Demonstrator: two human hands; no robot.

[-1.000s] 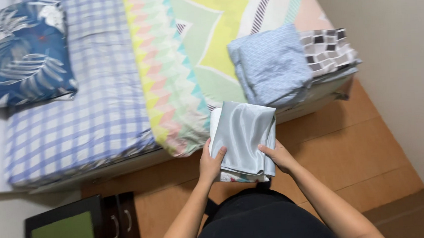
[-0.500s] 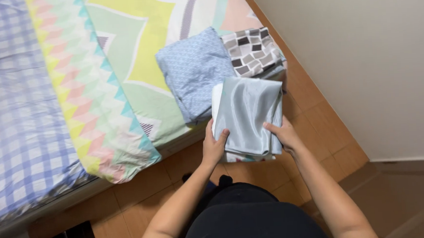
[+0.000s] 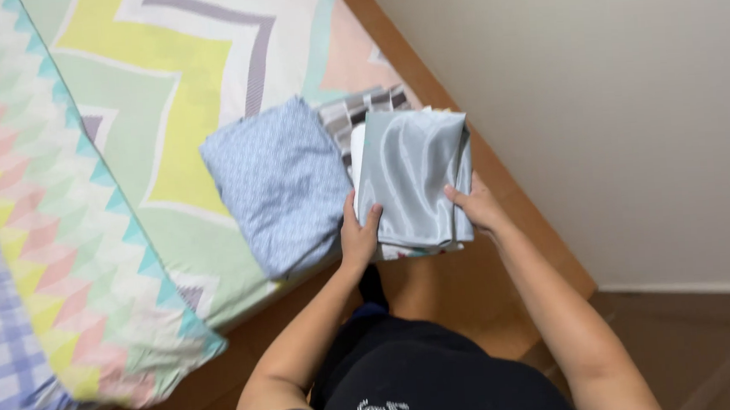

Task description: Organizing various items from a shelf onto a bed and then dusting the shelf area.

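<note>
Grey shiny folded cloth [image 3: 411, 177] is gripped at both sides by the left hand [image 3: 357, 235] and right hand [image 3: 477, 209], over the bed [image 3: 164, 91] edge, beside a blue folded cloth [image 3: 279, 181]; a plain wall [image 3: 620, 96] stands right.

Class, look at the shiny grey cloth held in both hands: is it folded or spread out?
Folded. The grey cloth forms a compact rectangle with layered edges along its bottom.

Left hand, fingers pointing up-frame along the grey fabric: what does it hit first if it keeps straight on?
Likely the grey checked folded cloth just beyond the left hand, past the edge of the shiny grey folded fabric it grips. Depth is unclear; it may pass above it.
</note>
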